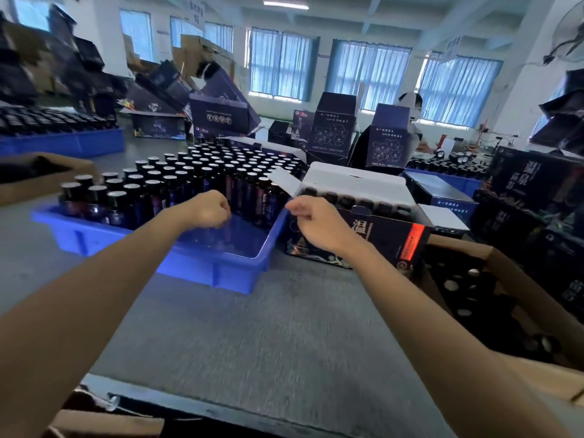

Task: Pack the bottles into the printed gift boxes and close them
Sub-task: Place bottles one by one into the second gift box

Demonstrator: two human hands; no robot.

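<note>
- Gift box [379, 238] stands on the tabletop [268, 327], just right of the blue tray [189, 267]. Its top is open, and a row of packed bottles [363, 202] shows caps-up inside.
- The box's long axis runs left to right across me. The lid flap [354, 181] stands up along the far long edge. The left end flap [282, 181], white side showing, sticks up and out toward the tray. The right end flap [442, 216] lies out nearly flat.
- Right hand [316, 224] is the nearer one, at the box's left end. Its fingers [292, 208] are curled, tips drawn together just under the left end flap.
- The picture is smeared there, so I cannot tell whether they pinch the flap's edge or only meet beside it.
- Left hand [208, 210] hangs over the bare near corner of the tray. Its fingers are clenched, with no bottle showing out of the fist. The loose bottles [202, 172] stand just beyond it.
- Judgement: filling looks done and closing comes next. The left end flap lies up and slightly left of my right fingertips, and would fold rightward and down over the caps.
- Hidden: my right wrist covers the box's lower left front. Any bottles behind the near row can't be seen. The cardboard carton [505, 279] at right is cut off by the frame.
</note>
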